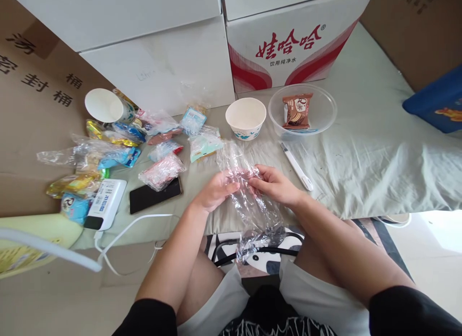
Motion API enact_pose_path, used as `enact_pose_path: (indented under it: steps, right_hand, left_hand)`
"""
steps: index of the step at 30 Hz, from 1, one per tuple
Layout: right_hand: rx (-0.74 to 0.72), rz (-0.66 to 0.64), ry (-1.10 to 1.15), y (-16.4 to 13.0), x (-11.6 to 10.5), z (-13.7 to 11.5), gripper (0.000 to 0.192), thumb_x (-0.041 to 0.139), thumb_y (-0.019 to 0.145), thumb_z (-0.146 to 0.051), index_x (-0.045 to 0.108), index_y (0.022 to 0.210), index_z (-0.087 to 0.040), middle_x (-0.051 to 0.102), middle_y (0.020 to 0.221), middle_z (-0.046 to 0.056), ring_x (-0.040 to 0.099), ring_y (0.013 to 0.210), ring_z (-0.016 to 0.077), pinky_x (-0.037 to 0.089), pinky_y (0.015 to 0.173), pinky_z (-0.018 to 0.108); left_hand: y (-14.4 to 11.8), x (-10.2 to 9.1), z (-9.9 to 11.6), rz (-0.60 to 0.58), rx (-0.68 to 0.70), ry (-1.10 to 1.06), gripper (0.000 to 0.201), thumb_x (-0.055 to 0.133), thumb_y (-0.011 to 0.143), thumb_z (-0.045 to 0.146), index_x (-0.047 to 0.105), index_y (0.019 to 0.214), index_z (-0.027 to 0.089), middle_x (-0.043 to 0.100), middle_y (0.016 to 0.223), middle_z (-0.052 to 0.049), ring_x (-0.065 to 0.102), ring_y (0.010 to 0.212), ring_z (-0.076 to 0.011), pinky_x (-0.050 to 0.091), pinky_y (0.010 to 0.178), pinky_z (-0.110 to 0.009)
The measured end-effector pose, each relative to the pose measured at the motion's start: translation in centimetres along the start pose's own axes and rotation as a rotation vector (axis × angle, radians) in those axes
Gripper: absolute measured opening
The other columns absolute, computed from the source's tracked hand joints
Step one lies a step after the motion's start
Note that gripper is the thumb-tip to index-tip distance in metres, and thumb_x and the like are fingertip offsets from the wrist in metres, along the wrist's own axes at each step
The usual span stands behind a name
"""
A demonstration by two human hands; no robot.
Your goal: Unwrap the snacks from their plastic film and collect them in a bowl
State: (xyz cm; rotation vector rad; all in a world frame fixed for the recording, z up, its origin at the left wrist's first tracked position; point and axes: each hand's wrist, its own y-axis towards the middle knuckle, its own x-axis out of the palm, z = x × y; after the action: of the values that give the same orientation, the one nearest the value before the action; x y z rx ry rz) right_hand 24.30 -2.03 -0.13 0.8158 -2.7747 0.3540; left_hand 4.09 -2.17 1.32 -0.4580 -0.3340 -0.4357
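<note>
A clear plastic bag is stretched between both my hands above the front edge of the cloth-covered table. My left hand pinches the bag's left side. On its right side my right hand grips it. The bag's lower end hangs crumpled over my lap. Nothing inside the bag can be made out.
A white paper bowl and a clear bowl holding a brown snack packet stand behind my hands. A white pen-like tool, a black phone, a white power bank, a paper cup and several bagged snacks lie left. Boxes line the back.
</note>
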Motion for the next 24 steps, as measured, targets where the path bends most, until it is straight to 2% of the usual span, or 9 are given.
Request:
enact_pose_path:
  steps: [2, 5, 8, 11, 13, 17, 21, 24]
  right_hand:
    - [-0.005, 0.024, -0.013, -0.04, -0.1, -0.01, 0.038, 0.073, 0.084, -0.053, 0.052, 0.087, -0.021, 0.063, 0.064, -0.004, 0.055, 0.054, 0.0092, 0.043, 0.053, 0.024]
    - [-0.004, 0.064, -0.013, -0.17, -0.29, -0.17, 0.039, 0.072, 0.084, -0.053, 0.051, 0.094, -0.022, 0.062, 0.06, -0.006, 0.055, 0.051, 0.0099, 0.043, 0.053, 0.025]
    - [-0.017, 0.082, -0.021, -0.24, -0.35, -0.29, 0.039, 0.07, 0.085, -0.054, 0.05, 0.098, -0.023, 0.062, 0.058, -0.007, 0.055, 0.05, 0.0102, 0.043, 0.053, 0.025]
    - [-0.023, 0.084, -0.035, -0.23, -0.29, -0.28, 0.039, 0.07, 0.085, -0.055, 0.05, 0.097, -0.024, 0.062, 0.06, -0.006, 0.055, 0.052, 0.0106, 0.043, 0.054, 0.025]
    - [-0.024, 0.085, -0.059, -0.23, -0.25, -0.21, 0.04, 0.069, 0.085, -0.057, 0.051, 0.096, -0.023, 0.061, 0.061, -0.006, 0.055, 0.053, 0.0109, 0.043, 0.055, 0.025]
    - [-0.035, 0.095, -0.142, -0.2, -0.3, 0.0, 0.039, 0.065, 0.088, -0.059, 0.054, 0.092, -0.022, 0.06, 0.062, -0.004, 0.052, 0.055, 0.0106, 0.041, 0.056, 0.025]
    - [-0.025, 0.123, -0.176, -0.14, -0.38, 0.09, 0.04, 0.064, 0.089, -0.061, 0.055, 0.089, -0.021, 0.059, 0.063, -0.003, 0.051, 0.056, 0.0109, 0.04, 0.056, 0.025]
    - [-0.025, 0.128, -0.184, -0.13, -0.38, 0.04, 0.041, 0.063, 0.089, -0.061, 0.054, 0.088, -0.021, 0.059, 0.062, -0.003, 0.051, 0.056, 0.0113, 0.04, 0.057, 0.026]
  left_hand:
    - [-0.09, 0.13, 0.06, 0.093, 0.0, 0.05, 0.052, 0.092, 0.065, 0.046, 0.067, 0.098, 0.015, 0.077, 0.083, -0.006, 0.073, 0.068, -0.0197, 0.057, 0.067, -0.031]
    - [-0.29, -0.11, 0.45, 0.236, 0.017, 0.095, 0.054, 0.09, 0.064, 0.049, 0.059, 0.095, 0.018, 0.071, 0.065, 0.001, 0.061, 0.045, -0.0121, 0.043, 0.045, -0.022]
    - [-0.52, -0.28, 0.82, 0.247, 0.012, 0.135, 0.061, 0.088, 0.066, 0.054, 0.057, 0.105, 0.019, 0.066, 0.055, 0.004, 0.049, 0.034, -0.0091, 0.031, 0.035, -0.019]
    - [-0.64, -0.14, 0.89, 0.165, -0.039, 0.141, 0.077, 0.087, 0.066, 0.054, 0.056, 0.125, 0.017, 0.069, 0.059, 0.002, 0.054, 0.039, -0.0113, 0.036, 0.038, -0.02]
    - [-0.64, 0.03, 0.81, 0.141, -0.057, 0.138, 0.079, 0.088, 0.066, 0.052, 0.056, 0.129, 0.017, 0.07, 0.061, 0.002, 0.06, 0.045, -0.0136, 0.042, 0.043, -0.022]
    - [-0.59, 0.2, 0.7, 0.171, -0.01, 0.124, 0.062, 0.089, 0.065, 0.051, 0.062, 0.11, 0.018, 0.066, 0.058, 0.002, 0.061, 0.05, -0.0135, 0.042, 0.046, -0.022]
    - [-0.57, 0.16, 0.73, 0.242, 0.027, 0.068, 0.051, 0.091, 0.062, 0.049, 0.062, 0.092, 0.02, 0.063, 0.058, 0.004, 0.06, 0.05, -0.0121, 0.043, 0.048, -0.022]
    - [-0.52, 0.08, 0.64, 0.217, 0.048, 0.048, 0.046, 0.092, 0.061, 0.047, 0.065, 0.083, 0.019, 0.06, 0.059, 0.003, 0.059, 0.052, -0.0117, 0.045, 0.05, -0.023]
